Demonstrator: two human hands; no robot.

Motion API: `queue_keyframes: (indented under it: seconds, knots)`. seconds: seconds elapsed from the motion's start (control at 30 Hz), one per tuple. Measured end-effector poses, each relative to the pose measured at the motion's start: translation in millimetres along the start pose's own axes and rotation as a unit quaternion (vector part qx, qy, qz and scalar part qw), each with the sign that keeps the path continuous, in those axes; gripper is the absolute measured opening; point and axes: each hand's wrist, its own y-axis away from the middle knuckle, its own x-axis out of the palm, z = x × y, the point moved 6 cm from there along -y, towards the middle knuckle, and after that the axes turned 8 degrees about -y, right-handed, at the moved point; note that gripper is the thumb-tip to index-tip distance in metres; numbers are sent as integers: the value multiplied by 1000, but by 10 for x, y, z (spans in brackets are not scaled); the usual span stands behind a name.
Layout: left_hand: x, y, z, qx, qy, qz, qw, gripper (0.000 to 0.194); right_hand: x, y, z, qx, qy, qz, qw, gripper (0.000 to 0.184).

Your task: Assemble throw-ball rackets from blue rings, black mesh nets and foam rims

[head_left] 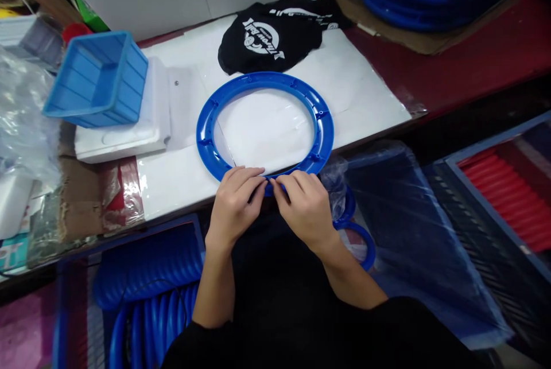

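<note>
Ring: a blue plastic ring (206, 128) lies flat on the white table (370, 99), its near edge at the table's front lip, right under both hands; the white surface shows through its middle.
Left hand: the left hand (235, 199) is curled, fingertips (257, 181) pinched onto the ring's near rim.
Right hand: the right hand (306, 204) mirrors it, fingers closed on the same stretch of rim; the two hands almost touch.
Small part: something blue sits between the fingertips, perhaps a clip or tab; the fingers hide it, so I cannot tell what.
Doing it well: likely best to keep the ring flat on the table, press from both sides evenly and square to the rim; thumbs close to the joint give control.
Writing: the black cloth bag (275, 36) behind the ring bears a white round logo; the lettering, seen upside down, seems to read "Throw Ball", though it is small.
Around: a blue crate (97, 79) sits on a white foam block (124, 139) to the left; coiled blue tubing (146, 271) lies below the table.
</note>
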Motion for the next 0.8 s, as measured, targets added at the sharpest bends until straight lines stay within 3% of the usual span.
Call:
queue_keyframes:
  seconds: [0.17,0.47,0.63,0.8]
  knots:
    - [22,-11,-22,9,1,29,1000,13,-1,-18,-38,51,11,25,998,24]
    - [63,-24,-58,9,-1,26,1000,10,-5,-39,-39,127,26,85,988,21]
    - [77,-69,-78,-6,-13,17,1000,6,-181,32,-93,119,-62,114,984,10]
    - [105,-76,-89,-30,-16,-8,999,13,-292,11,-216,125,-128,68,981,13]
